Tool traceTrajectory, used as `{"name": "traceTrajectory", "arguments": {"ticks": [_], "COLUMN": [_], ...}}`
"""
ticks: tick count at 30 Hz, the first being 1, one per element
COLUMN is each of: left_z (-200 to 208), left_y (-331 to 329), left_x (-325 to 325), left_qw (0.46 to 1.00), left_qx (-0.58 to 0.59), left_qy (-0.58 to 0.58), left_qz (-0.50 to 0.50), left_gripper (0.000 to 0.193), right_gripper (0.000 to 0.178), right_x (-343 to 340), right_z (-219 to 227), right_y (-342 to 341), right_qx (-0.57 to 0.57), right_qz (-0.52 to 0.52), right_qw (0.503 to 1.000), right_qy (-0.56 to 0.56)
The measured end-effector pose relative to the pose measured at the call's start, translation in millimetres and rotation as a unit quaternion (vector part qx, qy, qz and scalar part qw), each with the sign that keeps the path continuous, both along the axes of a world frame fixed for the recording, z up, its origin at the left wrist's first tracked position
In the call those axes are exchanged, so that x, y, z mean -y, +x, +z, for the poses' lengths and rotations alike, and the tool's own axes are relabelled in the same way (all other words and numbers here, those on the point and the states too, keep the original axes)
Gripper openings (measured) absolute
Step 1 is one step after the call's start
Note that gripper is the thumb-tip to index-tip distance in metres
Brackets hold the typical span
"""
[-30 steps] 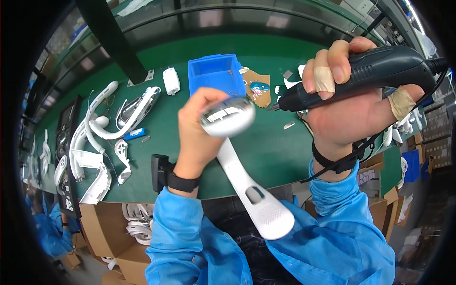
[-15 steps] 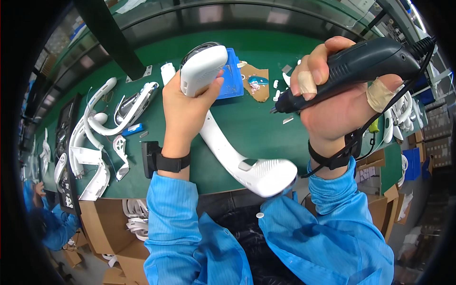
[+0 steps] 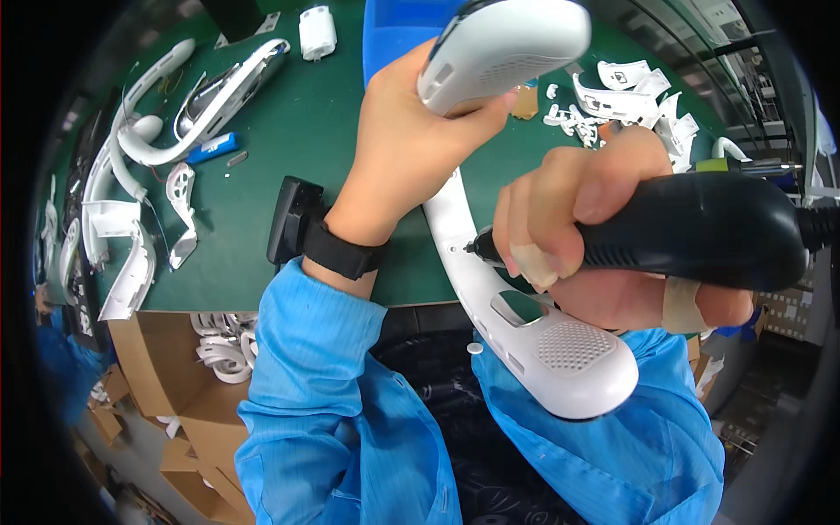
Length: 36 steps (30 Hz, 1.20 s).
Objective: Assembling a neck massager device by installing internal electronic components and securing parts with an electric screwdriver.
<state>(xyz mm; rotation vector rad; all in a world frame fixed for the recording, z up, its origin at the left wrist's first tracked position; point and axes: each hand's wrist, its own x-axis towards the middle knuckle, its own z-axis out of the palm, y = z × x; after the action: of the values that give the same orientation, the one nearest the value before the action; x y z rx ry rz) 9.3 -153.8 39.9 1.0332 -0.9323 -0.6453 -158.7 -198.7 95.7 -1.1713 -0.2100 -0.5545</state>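
My left hand (image 3: 394,149) grips the upper end of a white, curved neckband-shaped device (image 3: 582,354), its fingers wrapped round the housing. The device's other rounded end, with a dotted patch and an oval opening, reaches down past the table's front edge. My right hand (image 3: 560,219), with tape on its fingers, is closed round a black electric screwdriver (image 3: 691,232). The screwdriver's tip is at a small round hole in the device's white inner side; whether it touches I cannot tell. Part of the device's middle is hidden behind my left hand.
A blue bin (image 3: 381,52) stands behind my left hand. White curved shells (image 3: 612,103) and small parts lie at the back right, near a green-banded tool (image 3: 744,164). On the left are more curved pieces (image 3: 131,144) and a blue cylinder (image 3: 213,147). A cardboard box (image 3: 149,367) holds white parts below.
The screwdriver has come down and left to the device, its tip now at the hole. The device has turned and shifted rightward in the picture, and the view itself has moved.
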Motion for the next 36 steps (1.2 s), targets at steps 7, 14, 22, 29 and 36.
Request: {"name": "traceTrajectory", "arguments": {"ticks": [7, 14, 22, 29, 36], "left_z": [-4.3, -13.7, -9.5, -8.7, -10.1], "left_y": [-2.6, -1.0, 2.8, 2.0, 2.1], "left_x": [1.4, 6.0, 1.5, 3.7, 0.5], "left_qw": [0.999, 0.998, 0.996, 0.992, 0.992], "left_qx": [0.039, 0.052, 0.085, 0.122, 0.122], "left_qy": [0.009, -0.024, 0.017, 0.008, 0.018], "left_qz": [0.026, 0.028, 0.025, 0.03, 0.04], "left_gripper": [0.025, 0.024, 0.034, 0.035, 0.037], "right_gripper": [0.095, 0.091, 0.082, 0.08, 0.077], "right_x": [-3.7, -16.0, -18.6, -21.4, -20.7], "right_z": [-25.8, -22.9, -13.3, -9.4, -6.4], "right_y": [33.8, 11.8, 14.9, 13.2, 12.1], "right_qx": [0.124, -0.035, -0.06, -0.063, -0.074], "right_qz": [0.058, -0.04, 0.001, -0.006, -0.019], "right_qw": [0.99, 0.998, 0.997, 0.997, 0.996], "right_qy": [-0.014, 0.023, -0.044, -0.054, -0.043]}}
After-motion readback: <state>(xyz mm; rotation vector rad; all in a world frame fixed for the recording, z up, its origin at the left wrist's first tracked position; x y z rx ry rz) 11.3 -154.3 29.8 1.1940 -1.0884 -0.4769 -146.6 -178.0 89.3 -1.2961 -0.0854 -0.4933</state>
